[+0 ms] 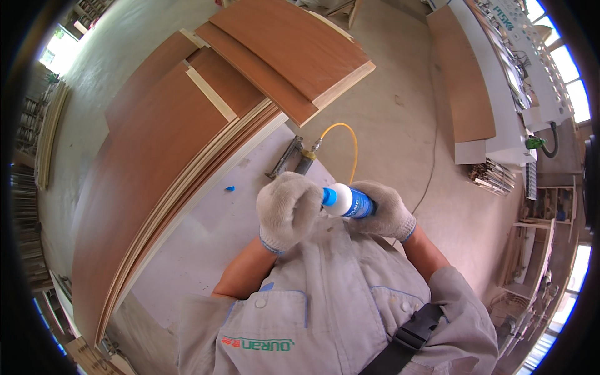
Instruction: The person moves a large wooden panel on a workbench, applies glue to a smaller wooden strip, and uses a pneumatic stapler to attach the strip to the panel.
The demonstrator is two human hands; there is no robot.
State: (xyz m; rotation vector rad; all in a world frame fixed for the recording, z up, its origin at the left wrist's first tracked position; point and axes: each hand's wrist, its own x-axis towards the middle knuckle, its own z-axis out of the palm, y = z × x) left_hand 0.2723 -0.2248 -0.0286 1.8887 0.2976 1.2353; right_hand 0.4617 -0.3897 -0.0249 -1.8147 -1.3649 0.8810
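In front of my chest, my right hand [389, 211], in a grey knit work glove, is wrapped round a white squeeze bottle [340, 200] with a blue label. The bottle lies tilted on its side, its blue cap [329, 197] pointing left. My left hand [289, 209], gloved alike, is closed with its curled fingers against that cap; its fingertips are partly hidden. Beyond my hands, a nail gun [289, 159] with a brass-coloured fitting rests at the edge of the pale work surface [197, 240]. On that surface, left of my hand, sits a small blue piece [230, 188].
Stacked reddish-brown panels [156, 150] cover the left side, with more boards [294, 50] laid across at the far end. A yellow air hose [356, 147] loops from the nail gun. At right stand a long machine [500, 87] and a bundle of wood strips [494, 178].
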